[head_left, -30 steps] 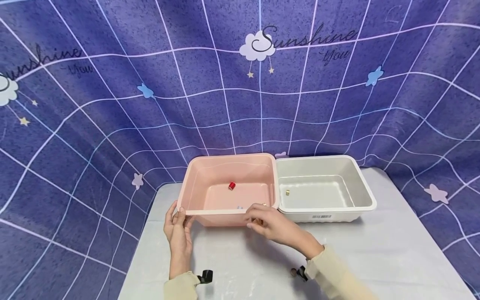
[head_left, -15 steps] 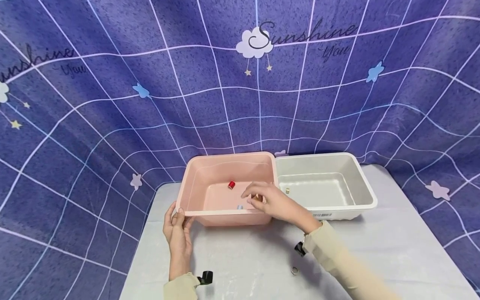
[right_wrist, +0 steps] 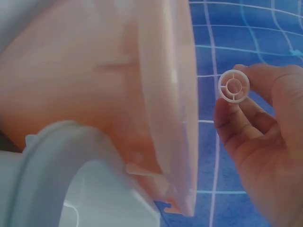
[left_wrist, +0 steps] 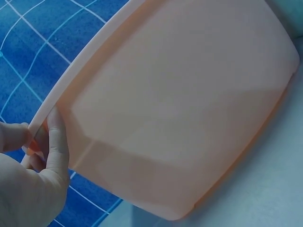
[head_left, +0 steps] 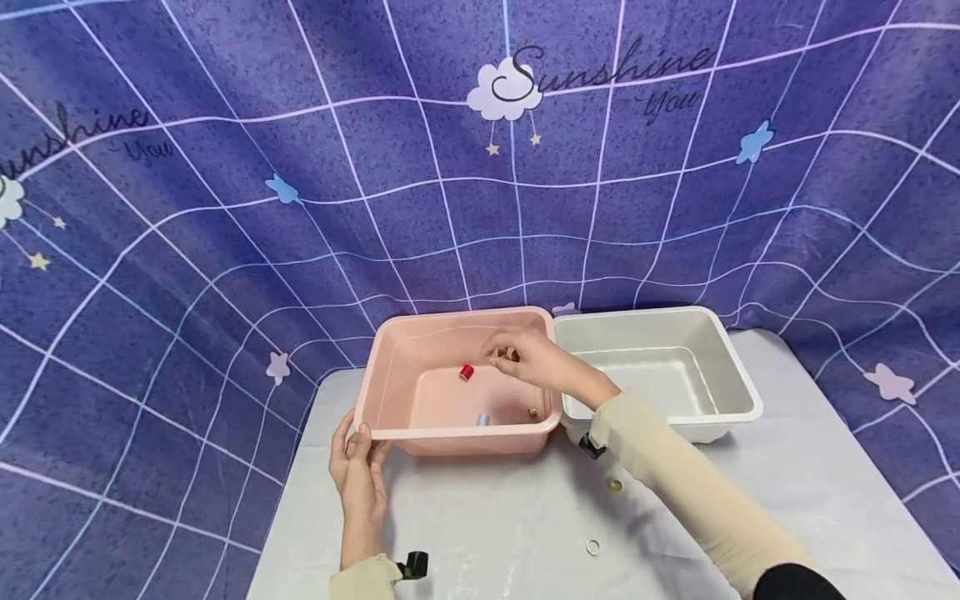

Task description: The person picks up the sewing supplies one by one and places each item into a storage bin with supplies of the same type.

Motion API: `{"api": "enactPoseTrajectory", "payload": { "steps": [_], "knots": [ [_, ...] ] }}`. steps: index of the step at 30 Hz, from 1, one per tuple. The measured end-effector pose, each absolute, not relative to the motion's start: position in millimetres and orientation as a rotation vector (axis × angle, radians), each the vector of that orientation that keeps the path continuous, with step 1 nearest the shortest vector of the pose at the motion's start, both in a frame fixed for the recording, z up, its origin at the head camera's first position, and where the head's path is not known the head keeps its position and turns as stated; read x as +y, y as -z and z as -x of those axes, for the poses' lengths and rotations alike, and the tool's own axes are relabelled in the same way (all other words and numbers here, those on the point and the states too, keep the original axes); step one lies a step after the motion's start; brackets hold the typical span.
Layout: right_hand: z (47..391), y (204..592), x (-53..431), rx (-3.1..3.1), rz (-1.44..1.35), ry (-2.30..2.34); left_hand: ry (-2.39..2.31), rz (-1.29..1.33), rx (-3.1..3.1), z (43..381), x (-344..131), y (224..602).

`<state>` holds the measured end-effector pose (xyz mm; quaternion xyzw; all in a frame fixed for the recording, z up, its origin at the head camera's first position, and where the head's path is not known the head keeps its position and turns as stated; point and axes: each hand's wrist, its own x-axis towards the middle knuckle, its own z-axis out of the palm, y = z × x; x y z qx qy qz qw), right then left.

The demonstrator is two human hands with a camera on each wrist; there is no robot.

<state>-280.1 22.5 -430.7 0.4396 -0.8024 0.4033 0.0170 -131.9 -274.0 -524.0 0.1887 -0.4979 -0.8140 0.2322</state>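
Observation:
My left hand (head_left: 360,475) pinches the front left corner of the rim of a pink plastic basin (head_left: 472,442); the left wrist view shows thumb and fingers on either side of that rim. Above the basin, my right hand (head_left: 528,358) holds a small thread spool (right_wrist: 234,86) between thumb and fingers. Its white spoked end faces the right wrist camera, while its thread colour is hidden. Inside the pink basin lie a red thread spool (head_left: 467,372), a light blue piece (head_left: 483,420) and a small gold-coloured piece (head_left: 532,412).
A white basin (head_left: 720,415) stands against the pink one on its right. On the pale table (head_left: 480,517) lie a gold-coloured ring (head_left: 615,486) and a pale ring (head_left: 593,547). A blue-purple patterned curtain (head_left: 420,225) hangs behind and at both sides.
My right hand has moved from the pink basin's front rim up and back over its inside. Both rings on the table now show beside my right sleeve. My left hand keeps its hold.

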Motion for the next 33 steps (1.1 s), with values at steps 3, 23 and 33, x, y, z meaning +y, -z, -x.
{"api": "enactPoseTrajectory", "payload": {
  "steps": [3,23,33],
  "knots": [
    [287,433,16,-2.55,-1.389,-1.15,2.238,-0.529,-1.356,132,-274,525],
    [298,451,12,-2.936,-1.522,-0.588,2.228,-0.53,-1.356,134,-274,520],
    [282,458,3,-3.382,-1.329,-0.101,2.248,-0.527,-1.32,134,-272,524]
  ]
}}
